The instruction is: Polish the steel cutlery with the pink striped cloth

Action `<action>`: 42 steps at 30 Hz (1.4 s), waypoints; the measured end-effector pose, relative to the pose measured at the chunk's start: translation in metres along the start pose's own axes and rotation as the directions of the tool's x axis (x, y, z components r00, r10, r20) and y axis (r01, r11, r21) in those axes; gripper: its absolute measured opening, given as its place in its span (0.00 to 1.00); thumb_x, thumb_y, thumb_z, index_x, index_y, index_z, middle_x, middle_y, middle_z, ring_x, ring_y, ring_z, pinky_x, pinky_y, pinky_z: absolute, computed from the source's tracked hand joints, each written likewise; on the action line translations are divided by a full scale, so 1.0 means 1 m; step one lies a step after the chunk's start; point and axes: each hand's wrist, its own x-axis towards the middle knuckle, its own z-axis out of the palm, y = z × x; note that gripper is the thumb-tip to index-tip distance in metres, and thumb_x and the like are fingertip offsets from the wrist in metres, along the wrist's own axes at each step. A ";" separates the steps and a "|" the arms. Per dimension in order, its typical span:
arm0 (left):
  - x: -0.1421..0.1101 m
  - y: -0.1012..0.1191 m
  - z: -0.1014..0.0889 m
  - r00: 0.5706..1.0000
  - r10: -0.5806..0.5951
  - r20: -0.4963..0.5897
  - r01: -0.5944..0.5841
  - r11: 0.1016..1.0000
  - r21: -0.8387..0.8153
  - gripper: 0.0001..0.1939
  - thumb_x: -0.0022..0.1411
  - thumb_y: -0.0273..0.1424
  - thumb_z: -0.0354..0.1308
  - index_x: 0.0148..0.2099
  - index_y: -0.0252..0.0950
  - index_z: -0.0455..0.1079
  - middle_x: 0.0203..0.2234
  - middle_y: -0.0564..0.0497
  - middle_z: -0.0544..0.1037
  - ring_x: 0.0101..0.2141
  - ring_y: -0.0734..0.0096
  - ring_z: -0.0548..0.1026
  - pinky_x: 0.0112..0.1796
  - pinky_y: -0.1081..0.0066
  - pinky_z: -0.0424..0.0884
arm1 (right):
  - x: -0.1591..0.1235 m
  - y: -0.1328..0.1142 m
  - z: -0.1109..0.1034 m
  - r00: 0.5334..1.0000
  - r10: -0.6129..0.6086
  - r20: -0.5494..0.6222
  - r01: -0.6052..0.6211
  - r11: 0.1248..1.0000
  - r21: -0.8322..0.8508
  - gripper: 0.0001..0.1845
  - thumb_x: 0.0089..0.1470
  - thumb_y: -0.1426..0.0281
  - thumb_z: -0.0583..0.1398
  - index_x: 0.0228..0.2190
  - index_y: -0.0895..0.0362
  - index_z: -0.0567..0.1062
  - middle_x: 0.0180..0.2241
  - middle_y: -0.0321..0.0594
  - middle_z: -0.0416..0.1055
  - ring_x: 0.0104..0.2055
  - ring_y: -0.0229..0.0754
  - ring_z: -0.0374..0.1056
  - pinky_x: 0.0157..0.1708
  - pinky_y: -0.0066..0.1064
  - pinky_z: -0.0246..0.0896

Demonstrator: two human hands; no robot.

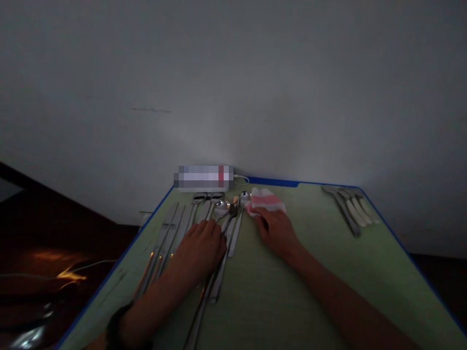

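Observation:
A row of several steel knives and spoons lies on the left half of a green table. My left hand rests on top of this cutlery, fingers curled down over the handles; whether it grips one is unclear. My right hand lies flat beside the spoons, its fingertips on a pink and white striped cloth. One spoon lies between my two hands with its bowl next to the cloth.
A second small group of cutlery with pale handles lies at the table's far right. A white box stands at the far edge against the grey wall. The table has a blue rim. Dark floor lies to the left.

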 end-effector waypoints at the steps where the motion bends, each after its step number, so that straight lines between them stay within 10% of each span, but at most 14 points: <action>1: 0.000 0.000 -0.001 1.000 -0.004 -0.012 0.004 1.000 -0.013 0.11 0.62 0.28 0.45 0.36 0.32 0.69 0.33 0.43 0.71 0.36 0.58 0.69 0.39 0.59 0.64 | 0.000 0.000 0.000 1.000 0.003 0.000 -0.003 1.000 -0.009 0.17 0.59 0.67 0.48 0.46 0.54 0.69 0.35 0.41 0.75 0.35 0.42 0.69 0.42 0.35 0.54; 26: -0.012 0.046 0.003 0.963 0.060 -0.262 -0.066 0.998 -0.017 0.20 0.64 0.38 0.46 0.51 0.30 0.65 0.51 0.37 0.67 0.52 0.52 0.61 0.49 0.54 0.59 | -0.060 0.025 -0.024 0.902 0.315 -0.294 -0.359 0.928 -0.105 0.15 0.54 0.58 0.51 0.31 0.57 0.67 0.32 0.44 0.70 0.33 0.43 0.64 0.32 0.32 0.53; 36: 0.007 0.066 -0.011 0.978 0.158 -0.138 -0.145 0.984 0.101 0.19 0.63 0.34 0.44 0.38 0.27 0.72 0.34 0.36 0.74 0.41 0.52 0.69 0.42 0.58 0.65 | -0.031 0.038 -0.022 0.844 0.459 -0.277 -0.447 0.888 0.108 0.13 0.53 0.65 0.50 0.39 0.58 0.65 0.34 0.46 0.71 0.32 0.43 0.66 0.31 0.31 0.53; 42: 0.037 0.079 -0.019 1.000 0.026 -0.006 -0.026 0.999 -0.033 0.17 0.59 0.33 0.47 0.33 0.25 0.74 0.32 0.31 0.75 0.37 0.49 0.74 0.36 0.57 0.69 | -0.019 0.054 -0.023 0.758 0.522 -0.392 -0.367 0.837 0.405 0.14 0.53 0.67 0.47 0.33 0.58 0.69 0.34 0.45 0.72 0.36 0.42 0.66 0.37 0.30 0.56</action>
